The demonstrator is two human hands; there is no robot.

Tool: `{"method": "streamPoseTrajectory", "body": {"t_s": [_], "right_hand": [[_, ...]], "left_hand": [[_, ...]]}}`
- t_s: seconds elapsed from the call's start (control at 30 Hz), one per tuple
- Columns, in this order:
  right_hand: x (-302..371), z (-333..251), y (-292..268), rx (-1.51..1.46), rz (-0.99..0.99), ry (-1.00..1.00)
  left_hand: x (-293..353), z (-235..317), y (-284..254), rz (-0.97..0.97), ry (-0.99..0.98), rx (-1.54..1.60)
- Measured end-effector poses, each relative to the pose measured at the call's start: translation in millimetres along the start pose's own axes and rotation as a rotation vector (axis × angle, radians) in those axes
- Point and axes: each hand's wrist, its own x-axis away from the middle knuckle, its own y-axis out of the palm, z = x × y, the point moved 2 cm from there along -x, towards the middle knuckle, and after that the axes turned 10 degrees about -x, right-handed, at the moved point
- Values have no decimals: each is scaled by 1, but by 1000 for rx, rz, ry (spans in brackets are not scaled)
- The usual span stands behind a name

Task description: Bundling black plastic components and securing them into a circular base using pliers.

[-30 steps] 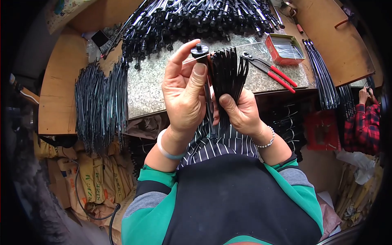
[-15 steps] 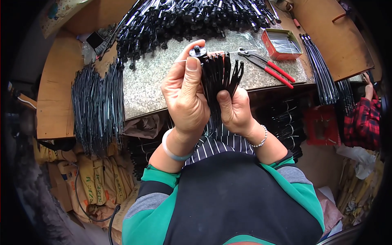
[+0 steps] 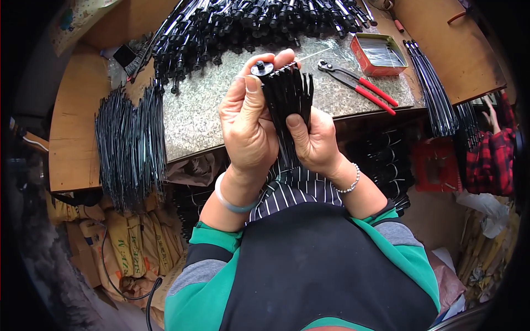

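In front of my apron, my left hand [image 3: 246, 121] is closed on a round black hub [image 3: 262, 69] with a short peg in its middle. A thin pale wire [image 3: 316, 54] runs from beside the hub along the tips of several black ribs [image 3: 288, 99], which look like umbrella ribs. They appear threaded on the wire, whose far end sticks out free to the right. My right hand [image 3: 316, 139] is wrapped round the rib bundle, thumb on top. The fingers behind the bundle are partly hidden.
Pliers with red handles [image 3: 367, 88] lie beside a red tin of wires [image 3: 381, 55] on the speckled worktop [image 3: 193, 121]. Black rods with end caps [image 3: 248, 27] are heaped at the back. Rib bundles hang left [image 3: 130, 146] and right [image 3: 433, 94]. A person's plaid sleeve [image 3: 491, 165] shows at far right.
The rib tips that were fanned out at the right now stand closer to the others along the wire. My right hand has shifted slightly left, and the wire's free end tilts up more.
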Motion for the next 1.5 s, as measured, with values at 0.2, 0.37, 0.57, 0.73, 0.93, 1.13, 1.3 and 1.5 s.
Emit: {"method": "streamPoseTrajectory", "body": {"t_s": [0.2, 0.37, 0.57, 0.73, 0.93, 1.13, 1.3, 1.5], "right_hand": [[0, 2, -3, -41, -14, -30], [-2, 3, -2, -90, -48, 6], [-3, 8, 1, -194, -19, 34], [-4, 10, -2, -46, -70, 30], [-4, 11, -1, -112, -70, 43], [1, 15, 0, -100, -12, 9], [3, 18, -2, 142, 19, -60], [11, 15, -3, 206, 13, -35]], "left_hand": [[0, -2, -4, -26, -42, 65], [0, -3, -3, -81, -41, 105], [-2, -2, 1, -19, -41, 31], [-3, -6, -4, 21, 17, 28], [-2, -2, -1, -47, -76, 41], [-7, -1, -15, -145, -188, -15], [-6, -6, -8, 153, 28, -244], [0, -9, -11, 157, 224, -571]]}}
